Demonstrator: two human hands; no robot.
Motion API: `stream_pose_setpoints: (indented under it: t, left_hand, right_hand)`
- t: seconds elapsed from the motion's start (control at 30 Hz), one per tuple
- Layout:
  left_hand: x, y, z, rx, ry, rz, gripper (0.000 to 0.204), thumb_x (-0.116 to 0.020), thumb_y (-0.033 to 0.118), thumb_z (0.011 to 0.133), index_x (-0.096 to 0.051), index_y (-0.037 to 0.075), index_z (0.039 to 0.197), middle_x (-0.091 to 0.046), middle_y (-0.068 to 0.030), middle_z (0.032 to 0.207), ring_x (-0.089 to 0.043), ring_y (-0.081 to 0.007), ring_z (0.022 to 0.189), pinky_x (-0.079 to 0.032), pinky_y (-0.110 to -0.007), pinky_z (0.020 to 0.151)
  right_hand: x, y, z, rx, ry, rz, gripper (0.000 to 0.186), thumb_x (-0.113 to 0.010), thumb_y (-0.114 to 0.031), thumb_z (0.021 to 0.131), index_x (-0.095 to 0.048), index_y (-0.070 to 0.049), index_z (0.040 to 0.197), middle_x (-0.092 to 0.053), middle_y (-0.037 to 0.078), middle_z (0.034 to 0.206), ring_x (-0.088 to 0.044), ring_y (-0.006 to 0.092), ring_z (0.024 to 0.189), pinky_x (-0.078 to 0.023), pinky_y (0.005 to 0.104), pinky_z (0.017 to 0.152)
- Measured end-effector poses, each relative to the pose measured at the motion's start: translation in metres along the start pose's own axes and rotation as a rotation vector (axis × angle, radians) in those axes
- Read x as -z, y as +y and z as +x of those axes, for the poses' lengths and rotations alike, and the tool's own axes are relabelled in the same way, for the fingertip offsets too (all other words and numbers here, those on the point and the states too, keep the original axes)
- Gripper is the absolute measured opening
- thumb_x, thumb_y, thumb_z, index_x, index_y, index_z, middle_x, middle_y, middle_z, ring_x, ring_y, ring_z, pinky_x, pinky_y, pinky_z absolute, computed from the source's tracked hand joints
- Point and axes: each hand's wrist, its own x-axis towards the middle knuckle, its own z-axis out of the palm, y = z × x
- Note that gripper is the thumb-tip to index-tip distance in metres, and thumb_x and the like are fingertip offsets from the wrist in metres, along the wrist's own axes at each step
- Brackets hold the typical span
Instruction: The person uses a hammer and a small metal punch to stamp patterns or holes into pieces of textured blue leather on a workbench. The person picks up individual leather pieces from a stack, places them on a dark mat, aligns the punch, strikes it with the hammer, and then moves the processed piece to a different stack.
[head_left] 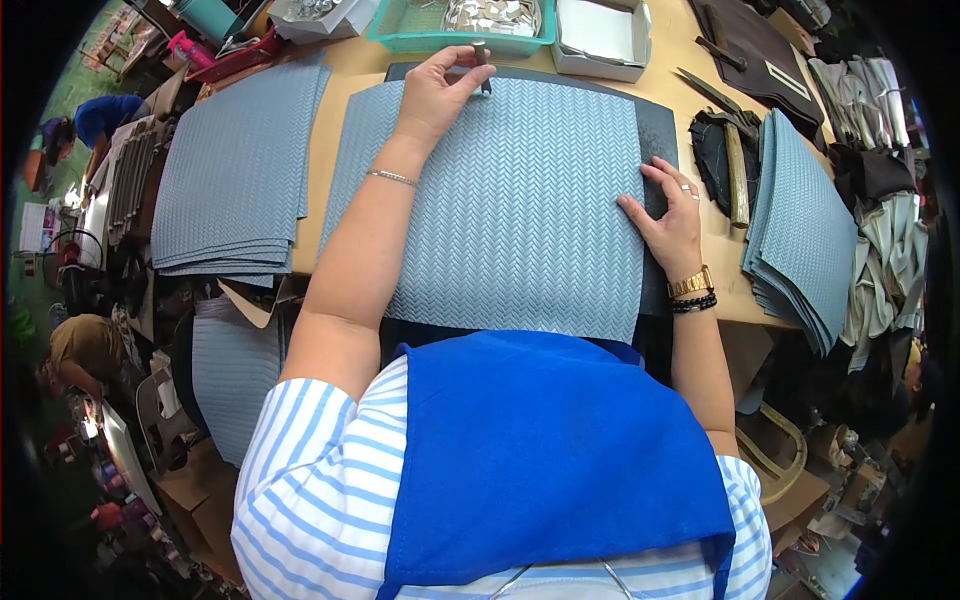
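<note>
A light blue sheet with a woven herringbone texture (520, 200) lies flat before me on a dark board (657, 140). At the sheet's far edge, my left hand (440, 92) pinches a short metal punch (482, 68) that stands upright, its lower end at the sheet. My right hand (668, 215) is open at the sheet's right edge, with the thumb on the sheet and the fingers spread toward the board.
Stacks of similar blue sheets lie at left (235, 165) and right (805, 225). A hammer (738, 175) and scissors (715, 92) rest right of the board. Behind it stand a green tray of small pieces (405, 30) and a white box (600, 35). People work far left.
</note>
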Motion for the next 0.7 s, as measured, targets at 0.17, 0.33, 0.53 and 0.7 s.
stream_pose_setpoints:
  t: [0.17,0.33,0.53,0.7]
  left_hand:
    - [-0.001,0.001,-0.001,0.021,-0.022,0.027,0.027,-0.078,0.018,0.089,-0.072,0.005,0.112,-0.073,-0.0017,0.097,-0.067,-0.0078,0.090,-0.054,-0.023,0.080]
    - [-0.001,-0.005,-0.001,0.000,-0.015,0.045,0.027,-0.078,0.019,0.089,-0.073,0.006,0.112,-0.073,-0.0021,0.098,-0.067,-0.0079,0.090,-0.054,-0.023,0.079]
    - [0.000,0.001,-0.007,0.001,-0.026,0.094,0.028,-0.078,0.023,0.090,-0.072,0.007,0.112,-0.074,-0.0033,0.098,-0.067,-0.0080,0.085,-0.054,-0.023,0.075]
    - [0.003,0.001,-0.009,-0.011,-0.040,0.106,0.028,-0.077,0.023,0.091,-0.070,0.007,0.113,-0.074,-0.0049,0.097,-0.069,-0.0090,0.081,-0.055,-0.024,0.072]
  right_hand:
    - [0.001,0.000,0.000,-0.002,-0.004,-0.008,0.055,-0.086,-0.034,0.076,-0.068,-0.005,0.119,-0.062,0.017,0.132,-0.052,0.0348,0.123,-0.042,0.0454,0.106]
    - [0.001,-0.001,0.000,0.009,-0.002,-0.017,0.055,-0.086,-0.034,0.076,-0.068,-0.005,0.119,-0.061,0.017,0.132,-0.053,0.0349,0.123,-0.042,0.0454,0.105]
    - [0.012,0.024,0.014,0.029,0.097,-0.150,0.044,-0.077,-0.035,0.087,-0.068,-0.005,0.118,-0.062,0.020,0.131,-0.057,0.0362,0.122,-0.043,0.0439,0.105]
    - [0.052,0.099,0.046,-0.412,-0.008,-0.700,0.061,-0.068,-0.044,0.091,-0.051,-0.012,0.140,-0.057,0.023,0.131,-0.059,0.0443,0.112,-0.047,0.0499,0.100]
